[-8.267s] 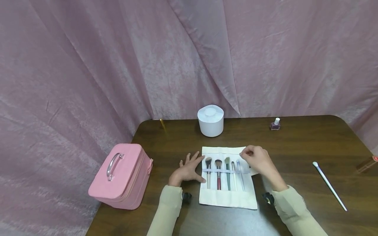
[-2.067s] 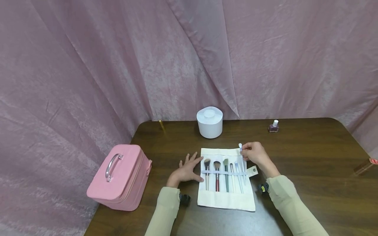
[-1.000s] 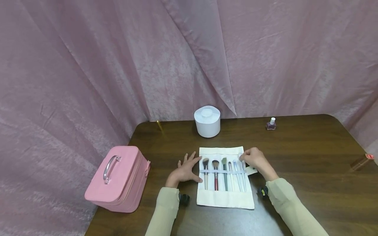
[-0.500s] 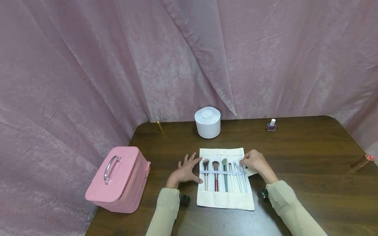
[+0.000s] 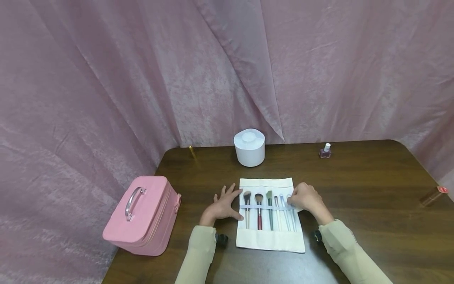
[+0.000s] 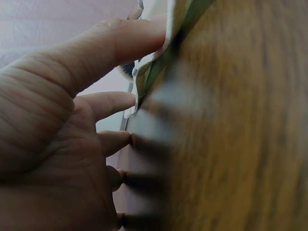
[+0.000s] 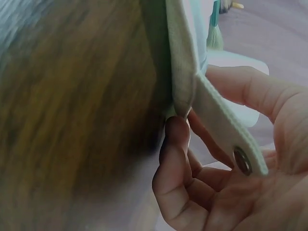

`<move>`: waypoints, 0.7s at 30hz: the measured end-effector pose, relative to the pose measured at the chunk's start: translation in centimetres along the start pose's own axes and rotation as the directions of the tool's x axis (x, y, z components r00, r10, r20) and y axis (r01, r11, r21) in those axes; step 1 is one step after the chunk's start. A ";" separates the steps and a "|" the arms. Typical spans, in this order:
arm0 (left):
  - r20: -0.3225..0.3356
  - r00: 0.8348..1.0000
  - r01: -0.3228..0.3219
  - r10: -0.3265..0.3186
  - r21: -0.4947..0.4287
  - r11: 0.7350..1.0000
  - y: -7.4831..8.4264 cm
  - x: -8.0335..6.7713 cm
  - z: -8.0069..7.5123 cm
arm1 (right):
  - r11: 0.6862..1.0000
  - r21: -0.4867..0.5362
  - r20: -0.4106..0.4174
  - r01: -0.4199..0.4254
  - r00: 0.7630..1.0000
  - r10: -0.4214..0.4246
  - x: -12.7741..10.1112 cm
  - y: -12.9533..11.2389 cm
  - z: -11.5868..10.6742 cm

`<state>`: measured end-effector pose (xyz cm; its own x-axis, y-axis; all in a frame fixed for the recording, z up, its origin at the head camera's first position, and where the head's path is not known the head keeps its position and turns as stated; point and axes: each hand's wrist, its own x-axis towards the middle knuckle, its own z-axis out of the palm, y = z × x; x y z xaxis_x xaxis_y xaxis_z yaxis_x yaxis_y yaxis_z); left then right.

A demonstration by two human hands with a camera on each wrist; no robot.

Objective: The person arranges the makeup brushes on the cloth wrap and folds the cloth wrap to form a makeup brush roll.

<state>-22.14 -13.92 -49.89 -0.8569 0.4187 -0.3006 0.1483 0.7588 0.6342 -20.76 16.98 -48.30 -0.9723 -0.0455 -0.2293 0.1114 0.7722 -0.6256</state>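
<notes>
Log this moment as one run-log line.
left hand: flat, touching brush roll edge | right hand: fingers at roll's snap tab | brushes: under elastic band

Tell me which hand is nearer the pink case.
Left. The left hand rests flat by the brush roll's left edge, toward the pink case; the right hand works at the roll's far edge.
</notes>
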 end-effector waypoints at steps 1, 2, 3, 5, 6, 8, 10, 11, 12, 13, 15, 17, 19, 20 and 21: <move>0.001 1.000 0.002 -0.002 0.004 1.000 0.0 0.0 0.0 | 1.000 -0.001 0.003 -0.001 1.000 0.001 -0.1 0.0 0.0; 0.002 1.000 0.003 -0.003 0.008 1.000 0.0 0.0 0.0 | 1.000 -0.001 0.002 0.000 1.000 0.000 -0.1 0.0 0.0; 0.002 1.000 0.005 -0.005 0.010 1.000 0.1 -0.1 0.0 | 1.000 0.000 0.003 -0.001 1.000 0.001 -0.1 0.0 -0.1; -0.002 1.000 0.006 -0.006 0.014 1.000 0.1 -0.1 0.0 | 1.000 0.001 0.003 0.001 1.000 -0.001 -0.2 -0.1 -0.1; -0.004 1.000 0.006 -0.006 0.016 1.000 0.1 -0.1 0.0 | 1.000 0.002 0.002 0.001 1.000 -0.001 -0.2 -0.1 -0.1; -0.009 1.000 0.005 -0.004 0.019 1.000 0.2 0.0 0.0 | 1.000 0.005 0.000 0.007 1.000 -0.007 -0.3 -0.1 -0.2; -0.012 1.000 0.003 -0.003 0.023 1.000 0.3 0.0 0.0 | 1.000 0.012 0.003 0.011 1.000 -0.011 -0.4 -0.2 -0.3; -0.013 1.000 0.004 -0.004 0.024 1.000 0.3 0.0 0.0 | 1.000 0.017 0.003 0.015 1.000 -0.015 -0.5 -0.2 -0.3; -0.015 1.000 0.004 -0.004 0.025 1.000 0.3 0.0 0.0 | 1.000 0.021 0.003 0.021 1.000 -0.021 -0.6 -0.2 -0.4; -0.016 1.000 0.004 -0.004 0.024 1.000 0.4 0.0 0.0 | 0.999 0.028 0.003 0.027 1.000 -0.027 -0.6 -0.2 -0.4; -0.017 1.000 0.004 -0.004 0.020 1.000 0.4 0.0 0.0 | 0.999 0.036 0.002 0.038 0.999 -0.038 -0.7 -0.2 -0.4; -0.019 1.000 0.004 -0.004 0.017 1.000 0.4 0.0 0.0 | 0.998 0.044 0.002 0.053 0.999 -0.053 -0.8 -0.1 -0.4; -0.020 1.000 0.006 -0.005 0.018 1.000 0.5 -0.1 0.0 | 0.997 0.048 0.007 0.068 0.998 -0.068 -0.9 0.0 -0.5; -0.021 1.000 0.008 -0.008 0.020 1.000 0.5 -0.1 0.1 | 0.996 0.047 0.008 0.080 0.997 -0.080 -0.9 0.1 -0.5; -0.022 1.000 0.010 -0.010 0.022 1.000 0.5 -0.1 0.1 | 0.995 0.050 0.010 0.092 0.996 -0.093 -1.0 0.1 -0.6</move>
<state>-21.95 -13.52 -49.57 -0.8688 0.4004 -0.2913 0.1505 0.7741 0.6149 -19.87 17.46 -47.71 -0.9764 -0.1231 -0.1777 0.0315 0.7322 -0.6803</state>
